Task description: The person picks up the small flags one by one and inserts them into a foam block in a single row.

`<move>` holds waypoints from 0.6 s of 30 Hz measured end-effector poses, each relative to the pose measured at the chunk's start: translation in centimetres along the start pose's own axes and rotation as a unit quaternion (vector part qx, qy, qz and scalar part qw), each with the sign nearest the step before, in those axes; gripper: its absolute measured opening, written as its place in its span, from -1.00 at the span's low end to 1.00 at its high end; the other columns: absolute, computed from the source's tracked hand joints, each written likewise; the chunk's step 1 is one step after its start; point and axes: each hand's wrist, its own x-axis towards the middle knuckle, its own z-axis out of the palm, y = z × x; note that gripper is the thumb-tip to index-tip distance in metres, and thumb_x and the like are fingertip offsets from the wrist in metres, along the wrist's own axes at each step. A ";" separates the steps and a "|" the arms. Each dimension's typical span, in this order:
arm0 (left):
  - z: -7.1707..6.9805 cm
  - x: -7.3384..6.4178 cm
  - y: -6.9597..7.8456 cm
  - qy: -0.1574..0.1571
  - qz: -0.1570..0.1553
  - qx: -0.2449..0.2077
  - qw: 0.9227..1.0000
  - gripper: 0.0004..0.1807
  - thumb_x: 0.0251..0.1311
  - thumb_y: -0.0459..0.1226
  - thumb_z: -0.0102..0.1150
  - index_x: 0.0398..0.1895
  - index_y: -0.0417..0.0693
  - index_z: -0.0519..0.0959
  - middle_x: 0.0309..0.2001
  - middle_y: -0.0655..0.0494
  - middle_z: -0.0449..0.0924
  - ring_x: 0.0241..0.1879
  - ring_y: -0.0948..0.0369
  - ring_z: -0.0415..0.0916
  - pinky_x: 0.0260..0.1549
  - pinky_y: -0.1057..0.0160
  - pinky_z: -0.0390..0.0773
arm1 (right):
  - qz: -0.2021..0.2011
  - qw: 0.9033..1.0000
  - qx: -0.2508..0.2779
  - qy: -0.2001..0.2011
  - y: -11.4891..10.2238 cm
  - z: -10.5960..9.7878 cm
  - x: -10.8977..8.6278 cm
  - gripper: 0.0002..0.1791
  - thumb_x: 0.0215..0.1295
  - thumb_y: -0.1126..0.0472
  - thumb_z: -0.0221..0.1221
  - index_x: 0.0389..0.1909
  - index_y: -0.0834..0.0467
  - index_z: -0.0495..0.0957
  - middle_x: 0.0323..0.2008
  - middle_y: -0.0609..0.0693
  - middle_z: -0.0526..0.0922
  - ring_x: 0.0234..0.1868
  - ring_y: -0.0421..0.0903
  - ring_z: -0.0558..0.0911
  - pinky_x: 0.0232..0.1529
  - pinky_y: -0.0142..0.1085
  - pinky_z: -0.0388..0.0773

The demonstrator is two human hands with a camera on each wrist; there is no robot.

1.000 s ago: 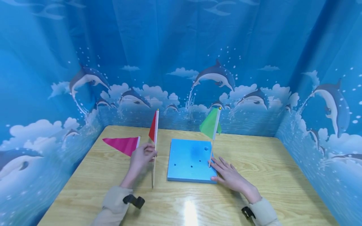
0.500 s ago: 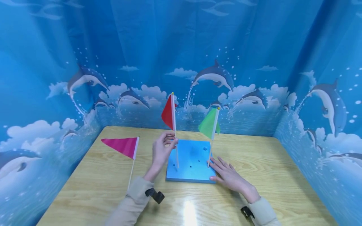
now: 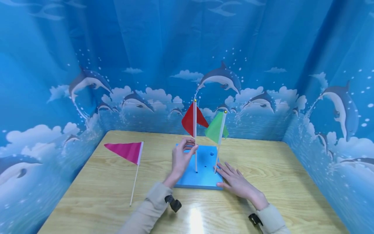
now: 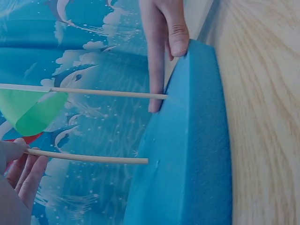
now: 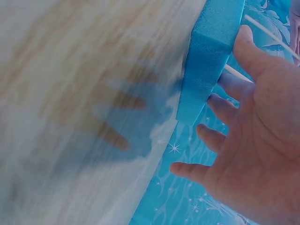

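My left hand (image 3: 181, 157) pinches the wooden stick of a red pennant flag (image 3: 188, 121), held upright over a blue foam block (image 3: 190, 182). In the left wrist view the bare lower end of that stick (image 4: 103, 158) is just off the block's top, beside a small hole (image 4: 157, 163). A green flag (image 3: 214, 130) stands in the block near its right edge, leaning slightly right. My right hand (image 3: 236, 183) rests at that edge with fingers spread; in the right wrist view its thumb (image 5: 246, 42) touches the block's side.
To the left a magenta pennant flag (image 3: 127, 152) lies on the wood-grain table (image 3: 263, 162). More holes (image 3: 211, 154) show in the block's top. A blue curtain (image 3: 187, 48) printed with dolphins surrounds the table at the back and sides.
My left hand has carried the red flag rightward from beside the magenta flag to above the block, the stick's end now at a hole. My right hand and the green flag have stayed put.
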 end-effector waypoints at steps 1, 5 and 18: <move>0.1 0.0 -0.1 0.001 0.003 0.000 1.000 -0.73 0.20 -0.47 0.35 -0.06 -0.38 0.56 -0.17 -0.29 0.72 -0.22 -0.15 0.73 -0.29 0.16 0.77 | 0.000 1.000 0.001 0.000 0.0 0.0 0.0 -0.25 0.51 -0.17 0.06 0.57 0.07 0.16 0.59 0.12 0.06 0.57 0.32 -0.04 0.34 0.54 -0.05; 0.5 -0.1 -1.4 -0.004 0.008 0.007 1.000 -0.75 0.21 -0.44 0.37 -0.07 -0.26 0.58 -0.19 -0.15 0.74 -0.25 -0.02 0.74 -0.32 0.30 0.75 | -0.001 1.000 -0.001 0.001 -0.2 -0.1 0.0 -0.26 0.50 -0.15 0.08 0.56 0.09 0.17 0.59 0.13 0.07 0.57 0.33 -0.03 0.35 0.54 -0.04; 1.0 -1.0 -3.6 -0.032 -0.034 0.072 0.996 -0.78 0.25 -0.27 0.38 -0.08 -0.05 0.60 -0.16 0.05 0.76 -0.20 0.15 0.74 -0.26 0.34 0.73 | -0.001 1.000 -0.001 0.002 0.0 0.0 0.1 -0.25 0.50 -0.14 0.08 0.57 0.09 0.17 0.59 0.15 0.06 0.57 0.35 -0.04 0.35 0.54 -0.06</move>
